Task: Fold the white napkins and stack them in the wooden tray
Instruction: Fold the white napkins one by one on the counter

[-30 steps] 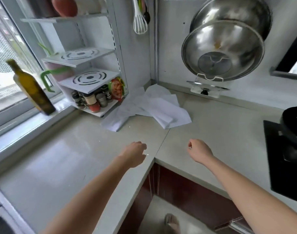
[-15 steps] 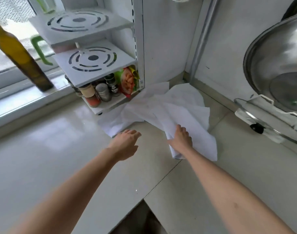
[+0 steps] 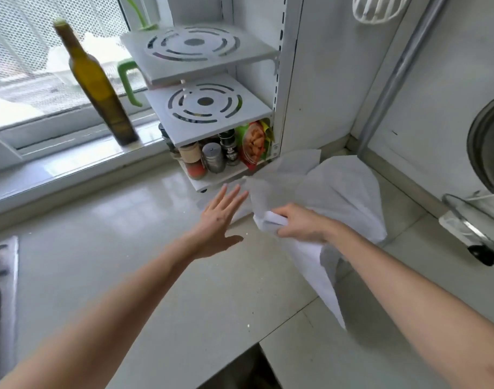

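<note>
A loose heap of white napkins point(image 3: 338, 192) lies in the counter corner, against the wall and the spice rack. My right hand point(image 3: 299, 224) grips a bunched edge of one napkin and has it lifted off the counter, so a long flap hangs down toward the counter's front edge. To its left, my left hand point(image 3: 219, 217) hovers open with fingers spread, its fingertips near the left edge of the heap. No wooden tray is in view.
A white tiered rack point(image 3: 209, 113) with spice jars point(image 3: 212, 157) stands behind the heap. An olive-green bottle point(image 3: 100, 91) stands on the window sill. A steel bowl point(image 3: 490, 147) and a glass lid point(image 3: 470, 223) are at the right; a sink edge point(image 3: 2, 276) at the left.
My right hand went from resting on the napkin to gripping it and lifting it up and leftward. My left hand reached forward and spread its fingers. The camera moved closer to the corner.
</note>
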Demonstrator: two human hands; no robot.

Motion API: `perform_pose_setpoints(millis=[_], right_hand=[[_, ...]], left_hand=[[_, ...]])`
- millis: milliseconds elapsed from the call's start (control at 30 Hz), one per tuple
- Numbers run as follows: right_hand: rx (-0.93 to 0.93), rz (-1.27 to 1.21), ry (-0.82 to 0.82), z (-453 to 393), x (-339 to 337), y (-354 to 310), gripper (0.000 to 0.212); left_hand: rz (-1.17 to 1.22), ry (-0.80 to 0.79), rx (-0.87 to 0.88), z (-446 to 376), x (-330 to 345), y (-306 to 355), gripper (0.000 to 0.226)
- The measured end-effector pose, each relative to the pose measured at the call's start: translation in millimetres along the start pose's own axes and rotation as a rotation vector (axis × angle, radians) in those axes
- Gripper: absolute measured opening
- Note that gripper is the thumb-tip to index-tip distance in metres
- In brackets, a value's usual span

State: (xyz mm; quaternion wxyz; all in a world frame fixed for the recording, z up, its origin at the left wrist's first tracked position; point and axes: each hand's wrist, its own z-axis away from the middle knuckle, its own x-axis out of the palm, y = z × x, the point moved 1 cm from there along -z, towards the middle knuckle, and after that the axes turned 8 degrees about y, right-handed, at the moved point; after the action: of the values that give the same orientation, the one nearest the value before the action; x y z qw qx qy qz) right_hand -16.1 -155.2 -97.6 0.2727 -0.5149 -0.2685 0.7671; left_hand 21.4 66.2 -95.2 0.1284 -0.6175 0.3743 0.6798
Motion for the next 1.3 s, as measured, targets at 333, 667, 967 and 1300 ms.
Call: perform_pose_setpoints(millis=[333,667,967,1300], right_hand=[[-0.179,0.184,-0.431,32.2,56.2,-159.3,0.021],[-0.017,0.322,-0.551,21.8,144.8,-216.2,0.023],[-0.275,0.726,-0.1,-28.9,171.6,-244.3,0.013],[-0.869,0.56,0.857,-36.4,131.6,-277.1,0.033]], left_hand=[[-0.011,-0.3,-0.071,127.6,-77.6,-70.2,0.057],[0.375,-0.351,-0.519,261.6,-107.3,-130.5,0.03],[-0.039,-0.232,-0.748,258.7,-117.0,-131.7,0.014],[-0.757,0.725,-0.538,246.8,-175.7,-123.9,0.022]])
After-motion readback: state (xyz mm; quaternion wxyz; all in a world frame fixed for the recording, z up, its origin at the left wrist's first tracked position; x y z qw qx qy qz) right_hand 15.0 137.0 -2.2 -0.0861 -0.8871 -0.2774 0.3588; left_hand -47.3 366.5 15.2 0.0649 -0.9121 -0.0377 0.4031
